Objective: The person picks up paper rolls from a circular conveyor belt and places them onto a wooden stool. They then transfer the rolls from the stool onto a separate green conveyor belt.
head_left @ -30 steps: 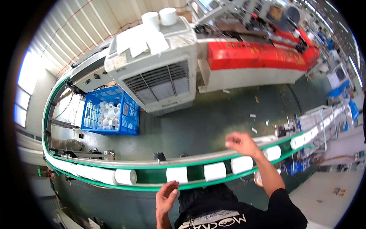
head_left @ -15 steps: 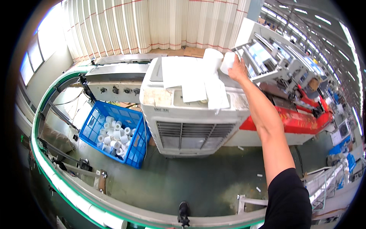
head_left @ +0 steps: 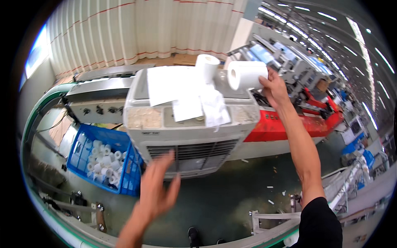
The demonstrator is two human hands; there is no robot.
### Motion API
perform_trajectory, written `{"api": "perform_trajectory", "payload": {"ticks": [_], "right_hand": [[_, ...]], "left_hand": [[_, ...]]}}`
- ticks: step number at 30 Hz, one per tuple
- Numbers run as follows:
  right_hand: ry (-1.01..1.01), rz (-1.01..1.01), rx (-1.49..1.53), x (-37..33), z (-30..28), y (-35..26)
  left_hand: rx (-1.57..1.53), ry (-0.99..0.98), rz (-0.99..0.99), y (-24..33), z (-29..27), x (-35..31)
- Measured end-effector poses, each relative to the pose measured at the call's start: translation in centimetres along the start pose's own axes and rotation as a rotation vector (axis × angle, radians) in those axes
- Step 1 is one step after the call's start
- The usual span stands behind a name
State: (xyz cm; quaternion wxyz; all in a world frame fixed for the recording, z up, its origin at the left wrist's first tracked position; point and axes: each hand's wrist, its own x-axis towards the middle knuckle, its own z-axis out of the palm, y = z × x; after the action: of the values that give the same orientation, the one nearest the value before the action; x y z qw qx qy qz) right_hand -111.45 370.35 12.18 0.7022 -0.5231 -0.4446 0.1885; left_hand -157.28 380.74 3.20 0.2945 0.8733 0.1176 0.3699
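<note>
At its right end, a white paper roll [head_left: 250, 75] is gripped by my right hand [head_left: 274, 87]. The roll lies sideways in the air above the right part of a grey-white air cooler [head_left: 186, 139]; its round core hole faces left. A second white roll [head_left: 205, 71] stands upright on the cooler's top, left of the held one. Loose white paper sheets [head_left: 167, 84] lie beside it, and a crumpled piece [head_left: 215, 109] hangs near the front edge. My left hand [head_left: 156, 190], slightly blurred, hovers in front of the cooler's grille with its fingers apart and nothing in it.
A blue plastic crate [head_left: 133, 175] with several small white rolls [head_left: 103, 163] stands on the floor left of the cooler. A curved conveyor rail [head_left: 35, 103] with a green edge bends round the left and front. A red and grey machine [head_left: 271, 126] stands at the right.
My right hand has lifted the roll and tipped it sideways, bringing it nearer. My left hand has come into view from below. The whole scene has shifted left with my head.
</note>
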Motion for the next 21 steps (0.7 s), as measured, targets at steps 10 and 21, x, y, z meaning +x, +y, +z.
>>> {"api": "perform_trajectory", "payload": {"ticks": [10, 21], "right_hand": [[0.022, 0.21, 0.489, -19.3, -1.0, -7.4], [0.11, 0.207, 0.667, -25.3, -5.5, -8.8]], "left_hand": [[0.695, -0.018, -0.004, -6.5, 15.7, 30.5], [0.803, 0.003, -0.092, -6.8, 18.5, 32.5]]}}
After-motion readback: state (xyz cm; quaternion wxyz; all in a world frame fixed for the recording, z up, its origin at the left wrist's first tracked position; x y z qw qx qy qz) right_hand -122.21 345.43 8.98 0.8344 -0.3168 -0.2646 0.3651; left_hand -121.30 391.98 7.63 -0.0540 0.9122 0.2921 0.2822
